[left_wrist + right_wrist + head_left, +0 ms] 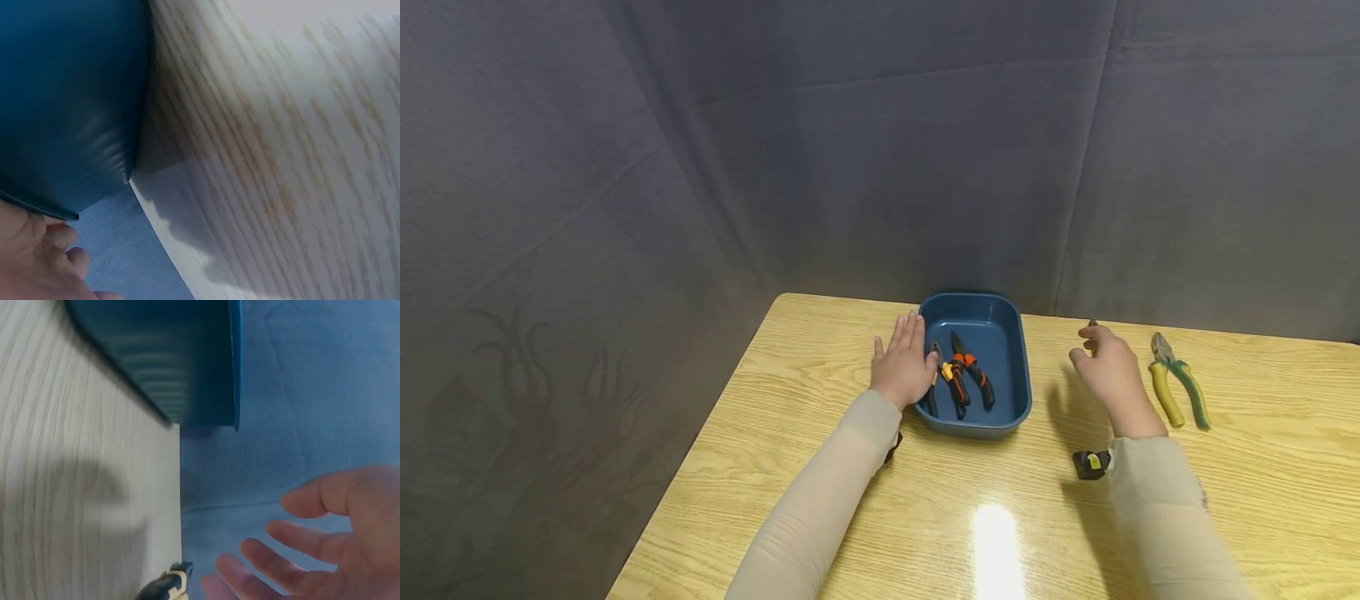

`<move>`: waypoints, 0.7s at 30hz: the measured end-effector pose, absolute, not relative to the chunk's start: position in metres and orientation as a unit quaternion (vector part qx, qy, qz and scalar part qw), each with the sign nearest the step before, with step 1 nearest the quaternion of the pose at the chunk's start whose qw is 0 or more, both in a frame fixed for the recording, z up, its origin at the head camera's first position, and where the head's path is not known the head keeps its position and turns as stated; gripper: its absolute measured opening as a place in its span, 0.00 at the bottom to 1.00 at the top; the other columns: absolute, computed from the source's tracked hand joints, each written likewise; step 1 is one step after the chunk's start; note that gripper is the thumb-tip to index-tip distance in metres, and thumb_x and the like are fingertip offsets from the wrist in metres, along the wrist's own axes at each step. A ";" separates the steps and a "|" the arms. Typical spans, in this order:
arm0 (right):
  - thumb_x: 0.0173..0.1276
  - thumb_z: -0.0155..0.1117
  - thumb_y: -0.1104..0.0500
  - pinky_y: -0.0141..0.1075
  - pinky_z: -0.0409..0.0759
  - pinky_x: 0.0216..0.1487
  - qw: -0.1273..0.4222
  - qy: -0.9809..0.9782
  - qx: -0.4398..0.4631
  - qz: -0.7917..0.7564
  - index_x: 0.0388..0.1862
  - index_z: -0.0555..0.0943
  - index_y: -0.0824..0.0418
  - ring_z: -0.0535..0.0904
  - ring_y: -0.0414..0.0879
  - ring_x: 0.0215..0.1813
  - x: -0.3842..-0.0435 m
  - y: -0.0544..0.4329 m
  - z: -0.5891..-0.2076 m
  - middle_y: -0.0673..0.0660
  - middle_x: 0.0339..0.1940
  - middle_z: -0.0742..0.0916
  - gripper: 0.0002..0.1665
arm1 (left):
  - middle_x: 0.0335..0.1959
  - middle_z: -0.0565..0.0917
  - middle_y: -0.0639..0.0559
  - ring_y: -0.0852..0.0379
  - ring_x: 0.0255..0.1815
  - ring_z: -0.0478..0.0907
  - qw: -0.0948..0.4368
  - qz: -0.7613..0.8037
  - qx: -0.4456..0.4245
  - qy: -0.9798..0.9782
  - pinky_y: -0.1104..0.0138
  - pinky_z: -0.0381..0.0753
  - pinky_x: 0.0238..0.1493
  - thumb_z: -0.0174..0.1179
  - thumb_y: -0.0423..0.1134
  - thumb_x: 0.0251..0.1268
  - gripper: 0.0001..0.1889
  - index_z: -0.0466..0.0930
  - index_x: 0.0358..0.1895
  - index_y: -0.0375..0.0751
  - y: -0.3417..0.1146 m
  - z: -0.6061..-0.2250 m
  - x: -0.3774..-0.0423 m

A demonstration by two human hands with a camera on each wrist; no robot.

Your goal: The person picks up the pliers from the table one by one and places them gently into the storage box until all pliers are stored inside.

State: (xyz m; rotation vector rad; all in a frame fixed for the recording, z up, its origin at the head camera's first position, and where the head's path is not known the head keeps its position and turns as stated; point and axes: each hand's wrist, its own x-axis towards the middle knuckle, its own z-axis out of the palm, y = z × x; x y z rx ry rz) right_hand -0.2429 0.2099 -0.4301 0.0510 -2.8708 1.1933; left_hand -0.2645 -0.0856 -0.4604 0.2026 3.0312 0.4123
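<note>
A blue bin (1025,367) stands on the table with several pliers lying in its left and middle part. One pair of pliers (973,371) has black and orange handles; another pair (955,382) has touches of yellow. My left hand (902,367) rests along the bin's left rim, fingers straight, thumb over the edge. To the right of the bin, my right hand (1111,371) hovers above the table, fingers spread and slightly bent, holding nothing. A dark tool tip (1092,322) shows behind it; a black and yellow tool (170,584) appears below the fingers in the right wrist view.
Pliers with yellow and green handles (1180,385) lie to the right of my right hand. The light wood table (820,400) ends at a grey cloth (910,183) behind the bin. Its left edge slopes down toward the lower left.
</note>
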 end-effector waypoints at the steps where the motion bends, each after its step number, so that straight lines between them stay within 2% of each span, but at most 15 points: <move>1: 0.78 0.47 0.61 0.67 0.71 0.59 0.015 -0.924 0.017 0.382 0.70 0.64 0.81 0.69 0.78 0.63 -0.243 0.211 -0.430 0.85 0.62 0.72 0.29 | 0.85 0.39 0.53 0.53 0.84 0.32 0.038 0.132 0.065 0.988 0.43 0.37 0.79 0.39 0.54 0.83 0.35 0.39 0.84 0.47 -0.086 -0.461 -0.265; 12: 0.77 0.47 0.62 0.67 0.71 0.59 -0.002 -0.931 0.002 0.364 0.69 0.63 0.82 0.68 0.79 0.62 -0.246 0.230 -0.434 0.86 0.62 0.71 0.29 | 0.85 0.39 0.53 0.54 0.84 0.32 0.040 0.135 0.065 0.988 0.44 0.37 0.79 0.39 0.54 0.83 0.36 0.38 0.84 0.47 -0.085 -0.463 -0.267; 21: 0.75 0.47 0.62 0.60 0.79 0.48 -0.012 -0.941 -0.005 0.338 0.67 0.64 0.83 0.74 0.78 0.57 -0.248 0.242 -0.434 0.86 0.60 0.73 0.30 | 0.85 0.39 0.53 0.54 0.84 0.31 0.041 0.134 0.065 0.988 0.44 0.37 0.79 0.39 0.54 0.83 0.35 0.38 0.84 0.47 -0.087 -0.463 -0.267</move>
